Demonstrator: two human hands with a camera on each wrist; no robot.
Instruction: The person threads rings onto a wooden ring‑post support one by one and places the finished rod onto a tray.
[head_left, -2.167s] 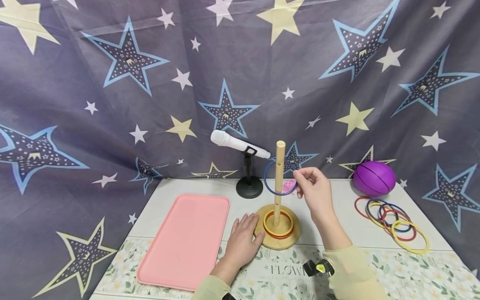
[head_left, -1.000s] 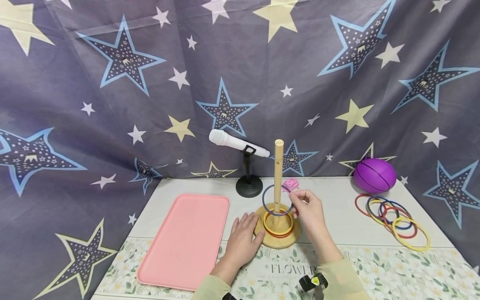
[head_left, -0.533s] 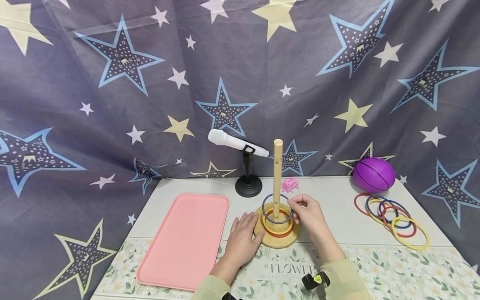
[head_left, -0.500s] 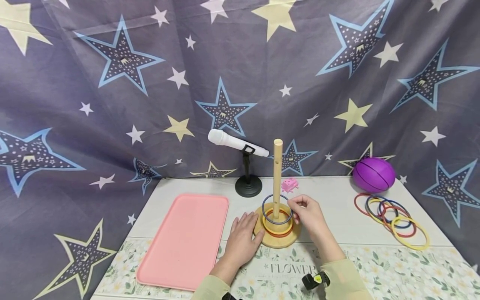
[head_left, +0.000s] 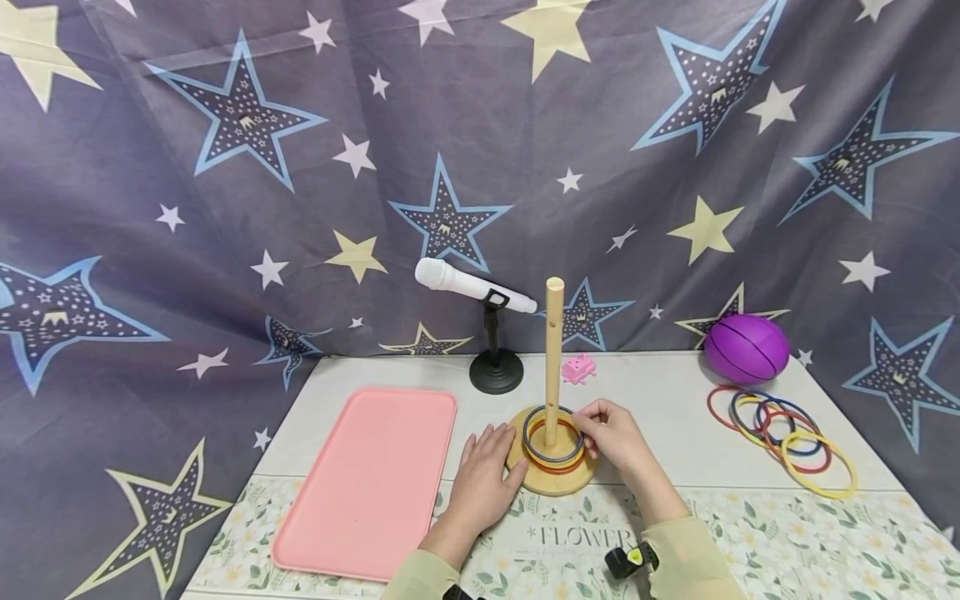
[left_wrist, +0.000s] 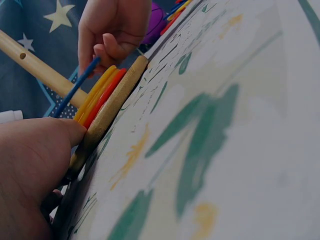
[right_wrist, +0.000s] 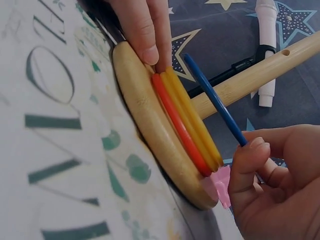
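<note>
Thumb and fingertips of my right hand pinch the right side of a thin blue ring. The ring encircles the lower part of an upright wooden peg, just above the rings at its foot. Those are a red ring on the round wooden base and two yellow rings stacked over it. A small gap shows between blue and yellow in the right wrist view. My left hand rests at the base's left edge, fingers extended; its thumb lies beside the stacked rings in the left wrist view.
Several loose red, yellow and blue rings overlap on the right, before a purple ball. A pink tray lies left. Behind the peg are a white microphone on a black stand and a small pink toy.
My right hand has lowered the blue ring down the peg, from about mid-height to just above the yellow rings. The left hand has stayed in place at the base.
</note>
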